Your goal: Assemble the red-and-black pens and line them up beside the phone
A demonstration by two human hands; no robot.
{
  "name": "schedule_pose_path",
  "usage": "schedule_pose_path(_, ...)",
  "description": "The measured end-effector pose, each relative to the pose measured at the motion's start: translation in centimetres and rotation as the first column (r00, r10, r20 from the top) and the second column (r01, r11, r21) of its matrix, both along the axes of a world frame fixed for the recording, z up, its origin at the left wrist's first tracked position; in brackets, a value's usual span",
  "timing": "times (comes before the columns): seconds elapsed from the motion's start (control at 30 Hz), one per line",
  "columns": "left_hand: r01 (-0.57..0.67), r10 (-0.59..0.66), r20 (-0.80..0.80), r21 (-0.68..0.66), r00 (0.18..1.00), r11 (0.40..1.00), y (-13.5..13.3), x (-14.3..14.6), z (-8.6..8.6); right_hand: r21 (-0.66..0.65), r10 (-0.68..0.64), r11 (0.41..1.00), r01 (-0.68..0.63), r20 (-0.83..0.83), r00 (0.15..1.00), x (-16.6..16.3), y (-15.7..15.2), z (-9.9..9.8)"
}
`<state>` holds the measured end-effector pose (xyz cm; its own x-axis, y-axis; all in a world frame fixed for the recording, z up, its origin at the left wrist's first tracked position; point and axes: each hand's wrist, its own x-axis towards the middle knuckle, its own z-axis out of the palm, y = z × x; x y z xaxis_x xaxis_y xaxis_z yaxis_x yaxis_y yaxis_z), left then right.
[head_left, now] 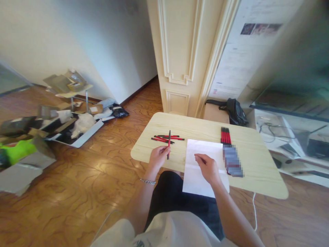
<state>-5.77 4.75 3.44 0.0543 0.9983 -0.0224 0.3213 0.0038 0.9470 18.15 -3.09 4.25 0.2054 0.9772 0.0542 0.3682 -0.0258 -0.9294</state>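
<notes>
Now | left hand (159, 155) fingers pinching 1 pen (169, 142) | right hand (207, 167) fingers loosely curled on paper (203, 148)

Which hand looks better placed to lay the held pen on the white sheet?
Left, likely: the left hand already grips the pen just beside the white sheet, while the right hand rests on it.

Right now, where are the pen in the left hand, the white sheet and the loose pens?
pen (169, 137): head view, upper shaft, clear of the grip.
white sheet (203, 148): head view, bare upper part.
loose pens (177, 139): head view, shaft of one pen.
</notes>
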Motion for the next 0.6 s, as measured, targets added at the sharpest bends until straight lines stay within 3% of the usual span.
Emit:
schedule_pose_path(0.13,0.291,-0.279,0.161,-0.056,0.947,0.955,-3.6,6.5,0.3,0.005,-0.034,0.999,0.034,0.036,0.999,-0.2,0.3,0.3)
schedule_pose_path(0.27,0.452,-0.437,0.181,-0.051,0.881,0.890,-5.5,10.3,0.4,-0.042,-0.076,0.996,0.078,0.040,0.996,1.1,-0.4,0.2)
schedule_pose_path(0.47,0.523,-0.522,0.041,-0.023,0.852,0.852,-5.8,11.9,0.3,-0.121,-0.072,0.990,0.078,0.058,0.996,3.2,-0.4,0.2)
schedule_pose_path(0.6,0.431,-0.426,-0.075,0.082,0.902,0.898,-5.4,11.3,0.5,-0.197,-0.059,0.974,0.113,0.262,0.963,3.9,0.9,0.5)
